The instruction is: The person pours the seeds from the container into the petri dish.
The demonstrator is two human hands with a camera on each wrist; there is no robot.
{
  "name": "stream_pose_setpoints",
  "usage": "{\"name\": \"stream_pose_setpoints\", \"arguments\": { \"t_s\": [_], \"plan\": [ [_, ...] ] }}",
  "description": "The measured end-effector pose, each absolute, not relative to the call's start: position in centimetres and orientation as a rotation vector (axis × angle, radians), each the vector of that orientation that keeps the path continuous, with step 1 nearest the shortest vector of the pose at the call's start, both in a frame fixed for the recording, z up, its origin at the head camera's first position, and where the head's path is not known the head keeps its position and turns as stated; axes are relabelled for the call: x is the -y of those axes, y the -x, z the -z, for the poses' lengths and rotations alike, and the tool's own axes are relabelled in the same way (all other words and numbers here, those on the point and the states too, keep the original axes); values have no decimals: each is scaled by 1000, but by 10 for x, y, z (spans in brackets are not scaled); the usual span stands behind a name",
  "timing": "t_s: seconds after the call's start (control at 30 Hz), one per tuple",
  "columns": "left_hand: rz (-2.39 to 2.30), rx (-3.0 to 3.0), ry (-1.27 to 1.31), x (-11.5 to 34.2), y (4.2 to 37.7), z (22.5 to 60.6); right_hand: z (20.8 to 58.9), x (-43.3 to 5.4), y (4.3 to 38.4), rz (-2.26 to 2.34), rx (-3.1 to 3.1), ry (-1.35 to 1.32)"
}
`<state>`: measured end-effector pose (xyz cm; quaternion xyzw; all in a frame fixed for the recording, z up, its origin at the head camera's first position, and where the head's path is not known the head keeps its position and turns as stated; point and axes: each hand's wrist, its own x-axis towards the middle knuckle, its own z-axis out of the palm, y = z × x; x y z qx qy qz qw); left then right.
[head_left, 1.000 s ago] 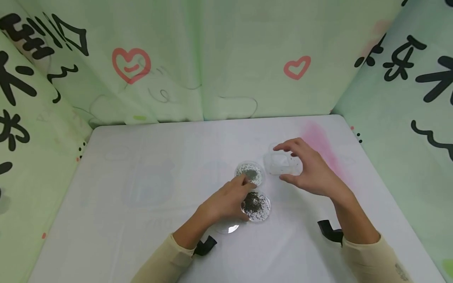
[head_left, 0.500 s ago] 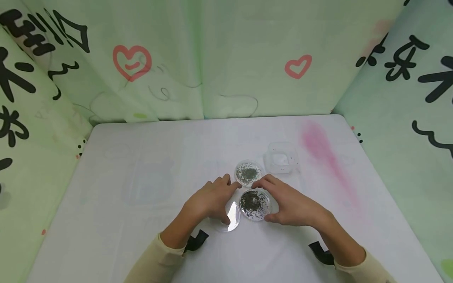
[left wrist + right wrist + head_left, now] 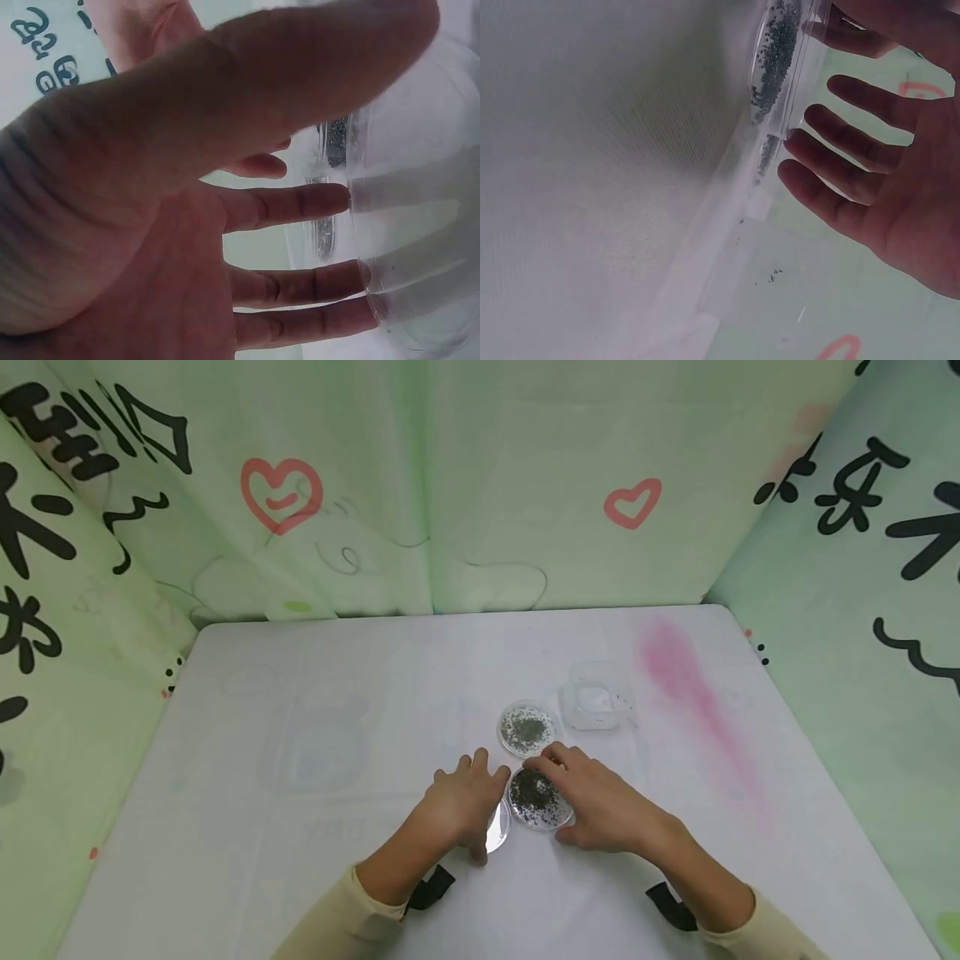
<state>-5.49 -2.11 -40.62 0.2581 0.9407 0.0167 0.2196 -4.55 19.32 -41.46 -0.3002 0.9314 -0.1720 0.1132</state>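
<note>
A clear round lid or shallow dish (image 3: 498,828) lies on the white table under my left hand (image 3: 461,806). In the left wrist view, straight fingertips meet the rim of this clear piece (image 3: 427,217), and the thumb passes over its upper side. Right beside it sits a round clear dish of dark granules (image 3: 537,802). My right hand (image 3: 600,806) spans that dish, index finger at its far rim and thumb at its near right edge. The right wrist view shows the granule dish (image 3: 776,67) edge-on, close to spread, extended fingers.
Behind the near dish stands a second round dish (image 3: 527,728) with greyish granules. A clear plastic box (image 3: 596,700) is to its right, with dark specks by it. A pink stain (image 3: 690,685) marks the tablecloth. Green curtains (image 3: 480,485) enclose the table.
My right hand has come from the clear box to the granule dish. My left hand has shifted from that dish leftward to the clear lid, its thumb now past the near edge.
</note>
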Motion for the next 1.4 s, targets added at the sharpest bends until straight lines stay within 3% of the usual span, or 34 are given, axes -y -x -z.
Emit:
{"name": "stream_pose_setpoints", "arguments": {
  "t_s": [1.4],
  "plan": [
    [40,-2627,-774,18,56,413,424,-191,48,572,-2742,895]
  ]
}}
